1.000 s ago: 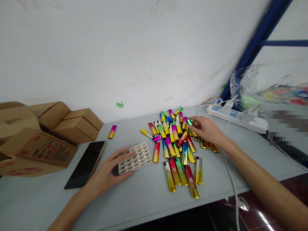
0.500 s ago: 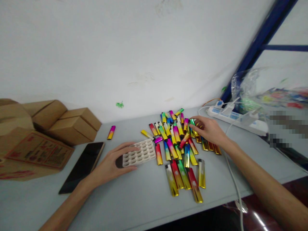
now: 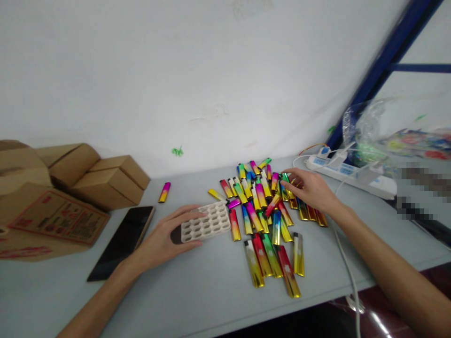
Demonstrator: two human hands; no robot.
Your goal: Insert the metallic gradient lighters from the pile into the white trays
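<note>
- Left hand (image 3: pixel 160 241), yours: clamped on the white tray, fingers lying over its far edge, thumb along the near side.
- White tray (image 3: pixel 207 223): rows of small oval slots, no lighter in those you can see; placed left of the lighter pile, a red-and-yellow lighter (image 3: pixel 235 225) just beside its right end.
- Right hand (image 3: pixel 312 188), yours: well apart from the left, at the right side of the pile, thumb and fingers bent around a green-topped lighter (image 3: pixel 284 178); you cannot tell whether they pinch it firmly.
- Lighter pile (image 3: pixel 260 195): many, shiny, in gold with red, purple, blue, green or silver, lying across one another at the middle of the table (image 3: pixel 176 300).
- Front group (image 3: pixel 270 256): five lighters between the pile and your table edge, lying flat.
- Dark-topped lighters (image 3: pixel 312 213): a few side by side, beneath your right wrist.
- Single purple-and-yellow lighter (image 3: pixel 164 192): well apart, near the wall.
- Black tablet or phone (image 3: pixel 121 244): flat, left of your left hand.
- Cardboard boxes (image 3: pixel 109 185): at far left, one with red print.
- White power strip (image 3: pixel 366 180): beyond your right forearm, plugs in it.
- White cable (image 3: pixel 347 263): hanging over the table edge.
- Clear plastic bag (image 3: pixel 366 124): behind the strip.
</note>
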